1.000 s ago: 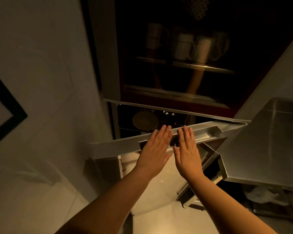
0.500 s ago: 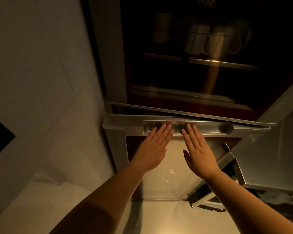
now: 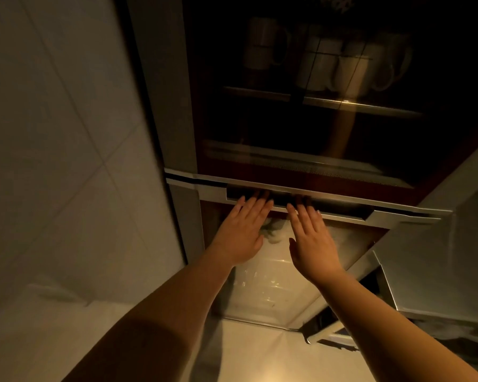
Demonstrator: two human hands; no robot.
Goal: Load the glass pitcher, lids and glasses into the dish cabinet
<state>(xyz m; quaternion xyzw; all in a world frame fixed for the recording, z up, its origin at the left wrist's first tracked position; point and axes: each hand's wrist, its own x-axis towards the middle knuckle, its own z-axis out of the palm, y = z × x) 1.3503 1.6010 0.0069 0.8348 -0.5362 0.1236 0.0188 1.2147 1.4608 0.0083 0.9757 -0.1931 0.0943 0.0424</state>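
- Dish cabinet (image 3: pixel 177 119): a tall unit with a dark glass upper door (image 3: pixel 315 106). Dim light and reflections make its contents hard to read. Pale mugs (image 3: pixel 351 70) on an upper shelf (image 3: pixel 342 104) can be made out; the cabinet top is cut off by the frame.
- Glass pitcher, lids and glasses: none can be identified; whatever lies behind the lower door (image 3: pixel 273 271) is lost in glare and blur.
- Left hand (image 3: pixel 240 232) and right hand (image 3: pixel 312 238): both flat, fingers straight, holding nothing. The fingertips reach over the edge of the recessed metal handle (image 3: pixel 329 209); their ends are hidden in the dark slot, so whether they hook inside cannot be told.
- Change from the earlier frames: a second ago the lower door was tilted open, with a dark interior and a round item visible above its top edge. Half a second ago only a narrow gap remained. Now the door lies shut against the cabinet front, and the hands have followed it inward.
- Orientation: the handle's long axis runs across the cabinet front, sloping down to the right in this view; the cabinet's long axis is vertical.
- Steel counter (image 3: pixel 439 257): at right, just beside the cabinet, partly cut off.
- Tiled wall (image 3: pixel 53 133): at left.
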